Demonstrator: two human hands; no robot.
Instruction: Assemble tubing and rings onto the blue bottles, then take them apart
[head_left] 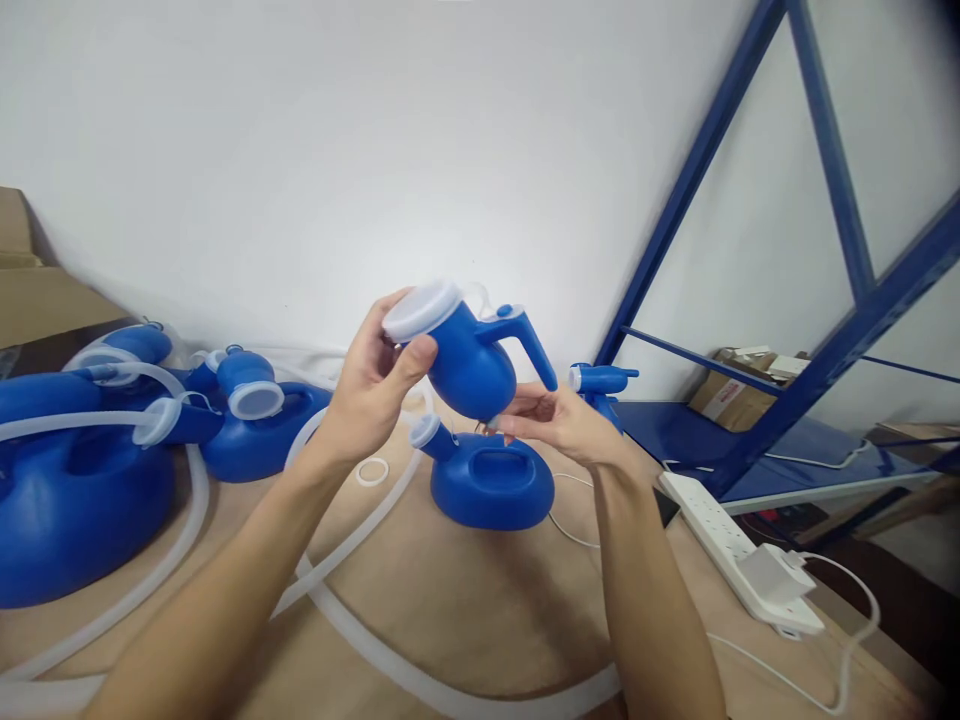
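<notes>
Raised above the table is a blue plastic urinal funnel, bulb-shaped, with a white lid facing up and left and a blue handle on its right. My left hand grips it around the lidded end, thumb in front. At its narrow lower end, my right hand has its fingers pinched together; the fingertips are partly hidden, and a small pale bit shows there. Just below stands a blue urinal bottle with a white-rimmed neck pointing up to the left. A white ring lies left of this bottle.
Several blue bottles and funnels with pale hoses crowd the table's left. A white power strip with a plugged charger lies at right, before a blue metal rack. A cardboard box is at far left; another blue funnel stands behind my right hand.
</notes>
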